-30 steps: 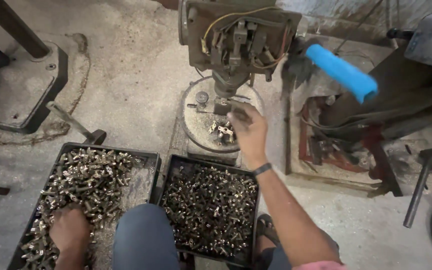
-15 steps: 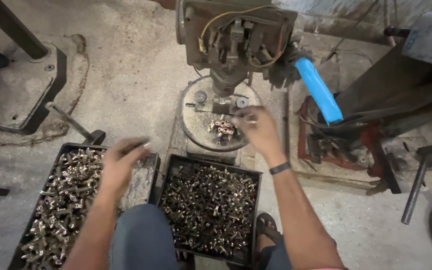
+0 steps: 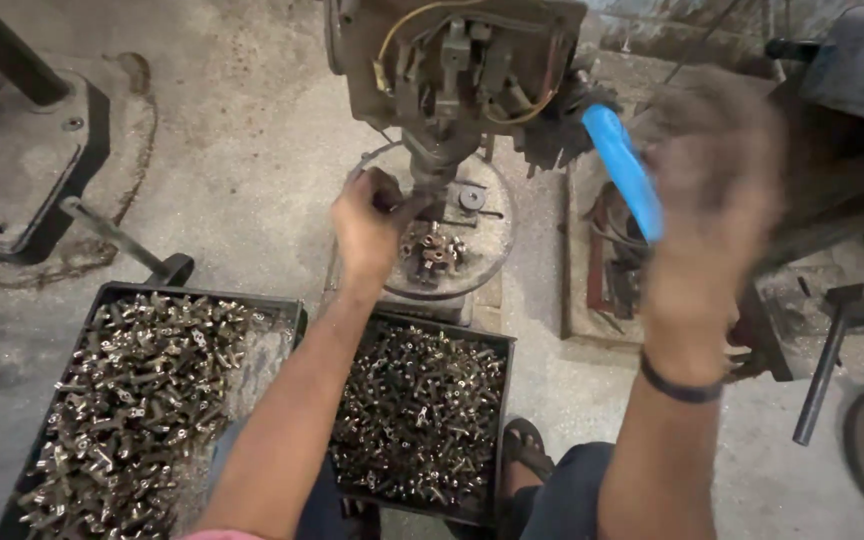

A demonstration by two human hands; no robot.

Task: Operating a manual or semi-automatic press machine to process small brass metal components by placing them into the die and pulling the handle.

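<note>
My left hand (image 3: 367, 225) reaches to the round table (image 3: 487, 240) of a drill press (image 3: 452, 70), its fingers curled at the spot under the spindle; whether it holds a small part is hidden. Several small metal parts (image 3: 432, 250) lie piled on that table. My right hand (image 3: 712, 190) is raised and blurred beside the blue-sleeved feed handle (image 3: 624, 170), fingers loosely spread, with nothing seen in it. A dark band circles its wrist.
Two black trays sit on the floor by my knees: the left tray (image 3: 112, 295) holds shiny metal parts, the middle tray (image 3: 497, 345) darker ones. A hammer (image 3: 122, 240) lies left of the press. Machine bases stand far left and right. My sandalled foot (image 3: 527, 450) rests beside the middle tray.
My left hand has risen from the left tray to the drill press table. My right hand has left the table and swung up to the right toward the blue handle.
</note>
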